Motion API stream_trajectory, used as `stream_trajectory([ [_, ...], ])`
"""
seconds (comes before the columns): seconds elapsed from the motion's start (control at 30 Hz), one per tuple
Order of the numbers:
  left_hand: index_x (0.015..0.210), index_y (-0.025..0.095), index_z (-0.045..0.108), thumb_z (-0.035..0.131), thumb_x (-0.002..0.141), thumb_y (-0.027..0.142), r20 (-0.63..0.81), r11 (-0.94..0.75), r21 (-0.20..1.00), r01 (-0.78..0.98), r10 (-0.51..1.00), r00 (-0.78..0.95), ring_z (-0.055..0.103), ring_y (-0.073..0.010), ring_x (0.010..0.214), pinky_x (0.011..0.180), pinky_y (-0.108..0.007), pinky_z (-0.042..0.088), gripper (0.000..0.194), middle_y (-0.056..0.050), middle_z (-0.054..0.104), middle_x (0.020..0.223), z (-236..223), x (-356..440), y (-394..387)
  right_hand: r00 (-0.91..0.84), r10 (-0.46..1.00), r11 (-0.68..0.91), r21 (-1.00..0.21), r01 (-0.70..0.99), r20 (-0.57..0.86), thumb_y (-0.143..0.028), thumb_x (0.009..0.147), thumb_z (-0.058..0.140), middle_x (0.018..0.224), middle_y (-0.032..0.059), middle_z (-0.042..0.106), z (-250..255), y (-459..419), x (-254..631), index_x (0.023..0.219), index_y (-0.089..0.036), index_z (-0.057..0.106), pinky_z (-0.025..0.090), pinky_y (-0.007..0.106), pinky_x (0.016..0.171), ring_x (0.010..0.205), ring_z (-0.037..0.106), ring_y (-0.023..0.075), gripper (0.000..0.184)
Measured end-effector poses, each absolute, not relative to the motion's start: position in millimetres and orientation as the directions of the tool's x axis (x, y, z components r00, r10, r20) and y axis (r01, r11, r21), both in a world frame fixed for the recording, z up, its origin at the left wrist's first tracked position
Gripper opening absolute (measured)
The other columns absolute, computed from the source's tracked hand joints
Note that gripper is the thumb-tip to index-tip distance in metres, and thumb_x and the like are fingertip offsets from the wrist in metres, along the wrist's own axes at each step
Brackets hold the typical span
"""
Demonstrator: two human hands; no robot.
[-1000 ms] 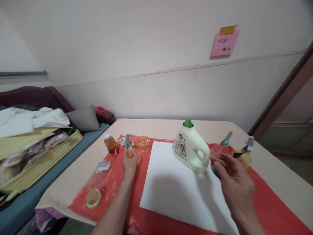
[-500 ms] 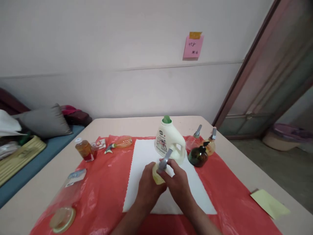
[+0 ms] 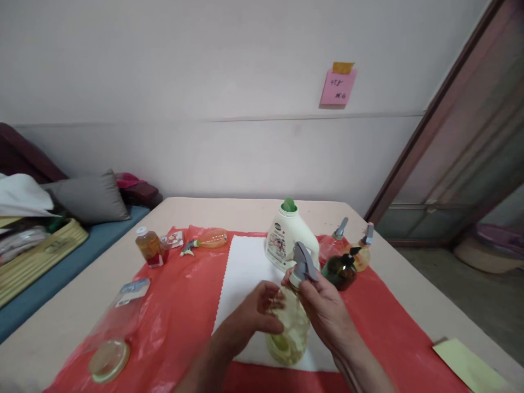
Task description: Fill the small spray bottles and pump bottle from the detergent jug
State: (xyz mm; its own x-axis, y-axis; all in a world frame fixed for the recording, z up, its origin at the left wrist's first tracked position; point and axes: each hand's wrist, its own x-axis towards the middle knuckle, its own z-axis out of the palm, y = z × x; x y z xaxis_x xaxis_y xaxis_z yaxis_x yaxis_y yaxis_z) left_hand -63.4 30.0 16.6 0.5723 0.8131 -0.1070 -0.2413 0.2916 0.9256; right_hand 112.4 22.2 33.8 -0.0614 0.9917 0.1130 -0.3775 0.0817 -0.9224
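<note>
My right hand point(image 3: 327, 308) is closed around the neck of a clear yellowish spray bottle point(image 3: 292, 327) with a grey trigger head. The bottle is tilted, its base over the front of the white cloth point(image 3: 241, 262). At the bottle's left side, my left hand point(image 3: 256, 314) has its fingers curved and apart, thumb across the front; whether it touches the bottle is unclear. Just behind stands a pale green detergent jug point(image 3: 289, 232) with a green piece in its mouth. To the right are a dark pump bottle point(image 3: 339, 271) and two bottles with grey heads.
An orange spray bottle point(image 3: 213, 238) lies on the red plastic sheet point(image 3: 184, 305). An amber bottle point(image 3: 150, 248) with a white cap stands at the left. A round clear lid point(image 3: 109, 360) lies front left, a yellow paper point(image 3: 470, 363) front right. A pink note point(image 3: 338, 87) hangs on the wall.
A spray bottle was brought from the left to the middle, over the white cloth. Both hands were together on it; now the left hand has loosened and the right grips the neck.
</note>
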Motion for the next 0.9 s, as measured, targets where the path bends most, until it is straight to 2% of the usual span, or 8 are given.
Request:
stream_trajectory([
  [0.1,0.11,0.022,0.056,0.072,0.07,0.029,-0.01,0.001,0.999,0.037,0.972,0.233,0.051,-0.0267,0.12,0.104,-0.042,0.036,0.043,-0.008,0.06,0.12,16,-63,26,0.159,0.983,0.135,-0.947,-0.291,0.092,-0.045,0.082,0.069,0.089,0.0012,0.066,30,26,101,0.107,-0.024,0.061,0.049,0.029,0.072,0.079,0.06,0.0184,0.034],
  [0.17,0.122,0.022,0.053,0.069,0.076,0.036,0.07,-0.102,0.98,0.172,0.98,0.184,0.049,-0.028,0.124,0.108,-0.044,0.033,0.051,-0.01,0.057,0.129,18,-58,18,0.206,0.976,0.122,-0.954,-0.273,0.066,-0.047,0.082,0.069,0.086,0.0004,0.066,29,25,94,0.104,-0.024,0.061,0.05,0.028,0.07,0.076,0.06,0.018,0.033],
  [0.37,0.131,0.024,0.047,0.082,0.061,0.03,-0.042,0.004,0.989,0.146,0.967,0.252,0.059,-0.0264,0.106,0.09,-0.036,0.047,0.079,-0.009,0.062,0.119,26,-36,7,0.09,0.995,0.065,-0.954,-0.293,0.04,-0.046,0.08,0.07,0.091,0.004,0.07,33,19,91,0.098,-0.022,0.065,0.052,0.032,0.073,0.082,0.065,0.0207,0.031],
  [0.47,0.117,0.021,0.054,0.082,0.056,0.021,-0.105,0.096,0.995,0.042,0.901,0.422,0.06,-0.0197,0.091,0.08,-0.03,0.047,0.067,-0.004,0.063,0.104,26,-43,13,-0.022,0.995,0.085,-0.925,-0.37,0.1,-0.05,0.082,0.067,0.095,0.0068,0.07,38,22,102,0.094,-0.021,0.069,0.053,0.037,0.081,0.087,0.065,0.0226,0.031],
  [0.57,0.105,0.019,0.058,0.087,0.051,0.025,-0.19,0.331,0.942,-0.05,0.652,0.734,0.058,-0.0163,0.08,0.073,-0.028,0.046,0.062,-0.001,0.063,0.091,23,-56,13,0.004,0.99,0.124,-0.861,-0.493,0.14,-0.057,0.079,0.068,0.092,0.0075,0.068,49,26,120,0.091,-0.022,0.07,0.053,0.043,0.087,0.09,0.065,0.0244,0.037],
  [0.67,0.107,0.021,0.06,0.089,0.048,0.032,-0.25,0.315,0.945,0.089,0.517,0.819,0.059,-0.0185,0.083,0.075,-0.03,0.047,0.067,-0.001,0.065,0.093,21,-68,11,0.157,0.976,0.213,-0.799,-0.562,0.151,-0.061,0.077,0.068,0.092,0.0049,0.066,63,29,144,0.094,-0.027,0.069,0.054,0.043,0.087,0.086,0.064,0.0212,0.038],
  [0.77,0.107,0.024,0.062,0.088,0.049,0.031,-0.28,0.072,0.941,0.331,0.717,0.638,0.059,-0.0213,0.09,0.079,-0.031,0.047,0.064,-0.002,0.065,0.1,24,-83,20,0.363,0.914,0.369,-0.748,-0.552,0.183,-0.059,0.078,0.069,0.093,0.0017,0.063,73,31,171,0.094,-0.029,0.069,0.054,0.035,0.08,0.078,0.06,0.0152,0.034],
  [0.9,0.11,0.023,0.059,0.082,0.054,0.032,-0.147,0.089,0.928,0.363,0.98,0.136,0.062,-0.0258,0.098,0.083,-0.035,0.05,0.061,-0.006,0.066,0.109,28,-110,49,0.49,0.842,0.444,-0.806,-0.391,0.226,-0.05,0.077,0.073,0.086,0.0006,0.062,68,35,190,0.092,-0.027,0.068,0.052,0.031,0.07,0.071,0.058,0.0141,0.028],
])
